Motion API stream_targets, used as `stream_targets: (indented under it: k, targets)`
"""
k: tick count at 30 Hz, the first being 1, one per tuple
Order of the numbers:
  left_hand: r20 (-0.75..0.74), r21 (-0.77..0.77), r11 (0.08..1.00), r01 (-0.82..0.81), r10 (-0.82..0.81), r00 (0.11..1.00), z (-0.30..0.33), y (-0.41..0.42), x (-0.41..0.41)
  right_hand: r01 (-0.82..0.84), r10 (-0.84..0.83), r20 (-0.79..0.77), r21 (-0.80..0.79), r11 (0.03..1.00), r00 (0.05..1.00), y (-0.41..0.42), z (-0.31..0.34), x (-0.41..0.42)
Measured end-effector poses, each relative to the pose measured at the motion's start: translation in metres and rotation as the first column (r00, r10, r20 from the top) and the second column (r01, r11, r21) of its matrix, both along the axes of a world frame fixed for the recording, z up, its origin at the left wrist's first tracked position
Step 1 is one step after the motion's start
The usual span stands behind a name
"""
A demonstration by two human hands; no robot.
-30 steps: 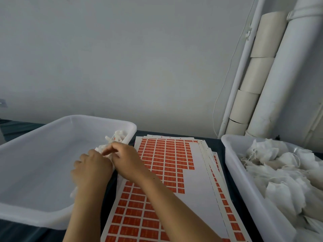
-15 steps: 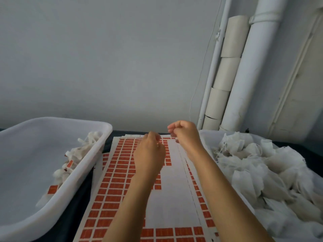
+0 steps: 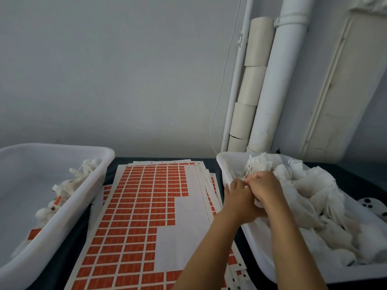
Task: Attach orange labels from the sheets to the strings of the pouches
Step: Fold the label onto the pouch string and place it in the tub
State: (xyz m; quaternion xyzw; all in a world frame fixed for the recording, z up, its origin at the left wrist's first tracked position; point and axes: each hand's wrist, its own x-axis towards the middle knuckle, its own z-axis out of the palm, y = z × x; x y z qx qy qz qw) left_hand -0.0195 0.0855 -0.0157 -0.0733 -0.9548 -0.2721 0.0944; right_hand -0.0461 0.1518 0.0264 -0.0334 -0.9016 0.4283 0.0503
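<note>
- Background: a plain pale wall (image 3: pixel 125 70), with white pipes (image 3: pixel 280 80) and stacked cardboard tubes (image 3: pixel 251 91) standing in the right corner.
- Surface: a dark table (image 3: pixel 209 162), carrying two white bins with label sheets between them.
- Label sheets (image 3: pixel 146 216): a fanned stack lying flat; the top sheet bore rows of orange labels (image 3: pixel 134 206), with a bare white area at its right side.
- Right bin (image 3: pixel 251 237): heaped with white pouches (image 3: pixel 324 195) and their strings.
- Left bin (image 3: pixel 69 214): held a few pouches along its right wall, some with orange labels attached (image 3: pixel 58 200).
- Left hand (image 3: pixel 238 199) and right hand (image 3: pixel 266 187): together over the near-left rim of the right bin, fingertips meeting. They pinched a thin string (image 3: pixel 248 173) leading up to a pouch; white pouch fabric showed under the right palm.
</note>
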Motion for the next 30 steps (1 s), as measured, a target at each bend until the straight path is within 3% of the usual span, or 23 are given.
stream_targets:
  k: [4,6,7,9,11,13,16,20,25,30]
  targets:
    - [-0.029,0.023,0.997,-0.078,0.078,0.996,0.001,0.004,0.0,0.004,-0.004,-0.005,-0.003,1.0,1.0,0.003,-0.005,-0.001]
    - [-0.104,0.163,0.98,-0.118,0.136,0.985,0.003,0.004,0.002,0.021,-0.022,-0.069,-0.013,1.0,0.997,0.002,-0.003,0.002]
    - [-0.113,0.316,0.941,-0.122,0.165,0.98,0.006,0.003,0.004,0.016,-0.022,-0.126,-0.046,0.999,0.992,0.002,-0.001,0.003]
    - [-0.074,0.633,0.768,-0.096,0.184,0.98,0.015,-0.004,0.009,-0.041,0.002,-0.244,-0.152,0.988,0.97,-0.001,0.006,0.008]
    - [-0.066,0.777,0.624,-0.081,0.208,0.976,0.026,-0.018,0.014,-0.163,0.06,-0.303,-0.326,0.931,0.951,-0.006,0.017,0.015]
    - [-0.133,0.815,0.578,-0.047,0.266,0.955,0.034,-0.037,0.019,-0.33,0.175,-0.344,-0.466,0.821,0.922,-0.015,0.022,0.024]
    - [-0.214,0.812,0.583,-0.009,0.311,0.926,0.036,-0.069,0.028,-0.485,0.334,-0.37,-0.475,0.734,0.867,-0.036,0.015,0.028]
    - [-0.152,0.793,0.603,-0.089,0.337,0.929,0.015,-0.11,0.041,-0.461,0.322,-0.36,-0.42,0.782,0.875,-0.069,-0.015,0.027]
    - [0.002,0.724,0.643,-0.25,0.36,0.933,-0.03,-0.151,0.056,-0.487,0.431,-0.231,-0.479,0.73,0.872,-0.1,-0.065,0.028]
    - [0.113,0.734,0.574,-0.363,0.425,0.898,-0.054,-0.167,0.065,-0.469,0.452,-0.161,-0.486,0.737,0.877,-0.117,-0.097,0.027]
